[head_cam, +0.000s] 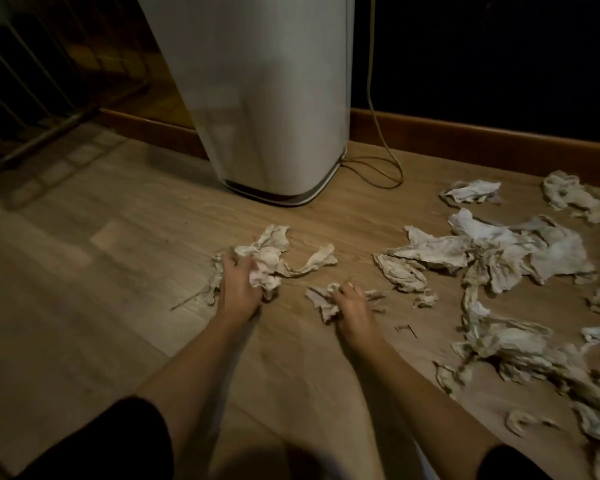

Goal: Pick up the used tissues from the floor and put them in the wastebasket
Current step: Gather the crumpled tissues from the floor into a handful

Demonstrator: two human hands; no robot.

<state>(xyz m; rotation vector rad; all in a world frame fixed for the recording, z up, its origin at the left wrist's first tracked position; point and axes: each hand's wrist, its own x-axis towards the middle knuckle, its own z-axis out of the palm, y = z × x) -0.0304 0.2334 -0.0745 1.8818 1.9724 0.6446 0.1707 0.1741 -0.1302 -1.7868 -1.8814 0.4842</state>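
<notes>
A tall white wastebasket (274, 98) stands on the wooden floor straight ahead; its top is out of frame. Crumpled, dirty white tissues lie scattered over the floor. My left hand (238, 285) is closed on a bunch of tissues (271, 258) in front of the basket, its loose ends trailing on the floor. My right hand (352, 306) presses down and curls around a smaller crumpled tissue (321, 299). Several more tissues form a big pile (492, 251) to the right and a strip (513, 344) at the lower right.
A thin cable (378, 133) hangs down the dark wall and loops on the floor beside the basket. A wooden skirting board (465, 133) runs along the wall. A metal rack (32, 98) stands at the far left. My dark-clad knees fill the bottom edge.
</notes>
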